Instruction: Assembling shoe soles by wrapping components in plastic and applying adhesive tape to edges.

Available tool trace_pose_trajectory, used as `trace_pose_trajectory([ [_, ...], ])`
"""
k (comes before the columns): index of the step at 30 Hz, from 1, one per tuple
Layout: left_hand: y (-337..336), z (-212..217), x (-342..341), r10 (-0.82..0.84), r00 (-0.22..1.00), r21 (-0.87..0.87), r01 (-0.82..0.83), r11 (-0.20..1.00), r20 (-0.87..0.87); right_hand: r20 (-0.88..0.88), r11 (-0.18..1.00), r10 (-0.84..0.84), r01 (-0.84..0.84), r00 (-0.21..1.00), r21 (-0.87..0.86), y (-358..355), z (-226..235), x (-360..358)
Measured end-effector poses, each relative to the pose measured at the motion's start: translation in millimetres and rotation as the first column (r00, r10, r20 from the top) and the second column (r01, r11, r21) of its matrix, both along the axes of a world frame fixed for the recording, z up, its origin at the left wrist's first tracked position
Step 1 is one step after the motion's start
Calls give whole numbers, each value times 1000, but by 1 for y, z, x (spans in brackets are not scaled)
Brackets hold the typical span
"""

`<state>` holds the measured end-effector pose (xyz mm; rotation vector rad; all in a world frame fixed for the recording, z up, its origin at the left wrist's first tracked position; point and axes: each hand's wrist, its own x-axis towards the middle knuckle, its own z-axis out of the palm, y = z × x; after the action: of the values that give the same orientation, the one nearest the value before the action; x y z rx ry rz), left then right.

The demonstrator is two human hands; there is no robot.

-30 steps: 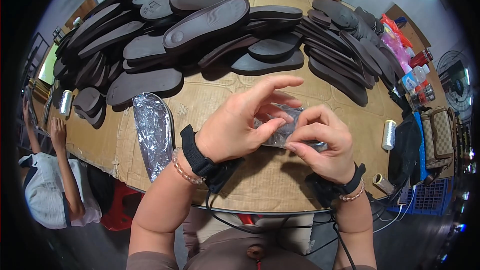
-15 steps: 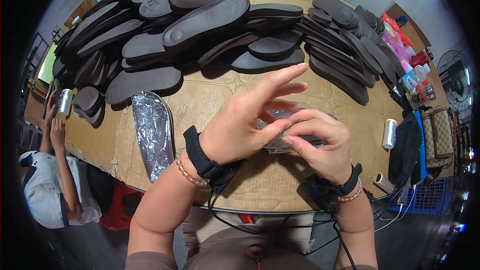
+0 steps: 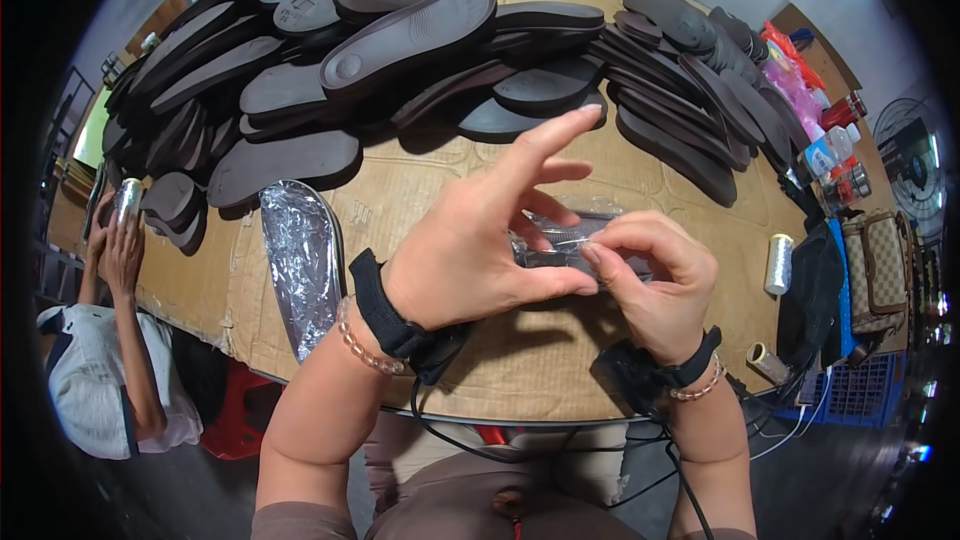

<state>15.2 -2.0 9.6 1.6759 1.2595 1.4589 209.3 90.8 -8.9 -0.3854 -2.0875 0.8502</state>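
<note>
Hands meet above the cardboard-covered table (image 3: pixel 560 380): my left hand (image 3: pixel 480 255) and right hand (image 3: pixel 650 285) pinch 1 crinkly, silver foil-wrapped dark sole piece (image 3: pixel 560 240). I judge it light, slippery; grip its edges.

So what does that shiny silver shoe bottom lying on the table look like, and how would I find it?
Start at the big round cardboard-covered table with its heap of dark brown shoe soles. Look at the near edge, just left of the person's left hand. There lies one sole wrapped in crinkly silver foil, alone and flat; it is the only shiny one, all its neighbours being dull and dark.
</note>
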Motion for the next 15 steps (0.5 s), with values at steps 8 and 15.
trace_pose_trajectory([
  [8,-2,-4,-2,-4,995,-119,-8,993,-102,190,897,188,-89,964,-433,4,12,8],
  [15,-1,-6,-2,-60,992,-95,49,994,-112,408,984,169,-128,897,-125,3,-6,3],
])
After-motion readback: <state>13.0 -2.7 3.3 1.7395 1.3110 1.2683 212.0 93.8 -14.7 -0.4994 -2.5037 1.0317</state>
